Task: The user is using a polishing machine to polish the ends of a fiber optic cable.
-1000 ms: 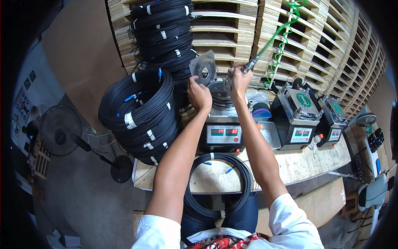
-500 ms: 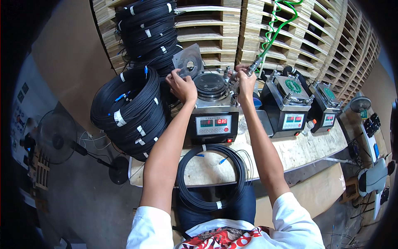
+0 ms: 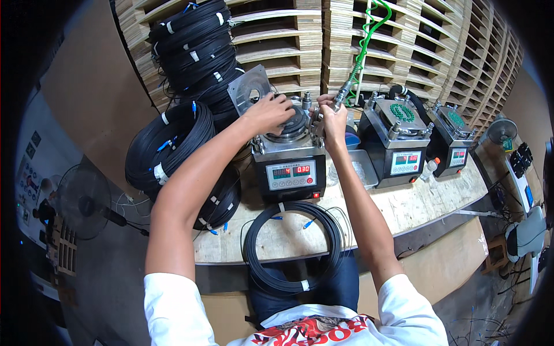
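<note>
A bench-top polishing machine (image 3: 293, 173) with a lit red display stands in front of me. My left hand (image 3: 270, 115) reaches over its round dark disc (image 3: 295, 122), fingers apart and slightly bent; whether they touch the disc I cannot tell. Behind that hand a square metal plate (image 3: 241, 99) with a round central hole leans upright. At the machine's right corner my right hand (image 3: 332, 120) is wrapped round a metal air blow gun (image 3: 341, 95), which hangs from a green coiled hose (image 3: 360, 57). Part of the disc is hidden by my left hand.
A coil of black cable (image 3: 251, 245) overhangs the wooden bench's (image 3: 404, 213) front edge. Stacked cable coils (image 3: 193, 52) rise at left. Two more machines (image 3: 401, 147) and a clear plastic tray (image 3: 365, 167) stand to the right. Wooden pallets (image 3: 280, 52) line the back.
My left hand has moved right, from the upright metal plate to over the disc. My right hand keeps hold of the blow gun. The display's digits have changed.
</note>
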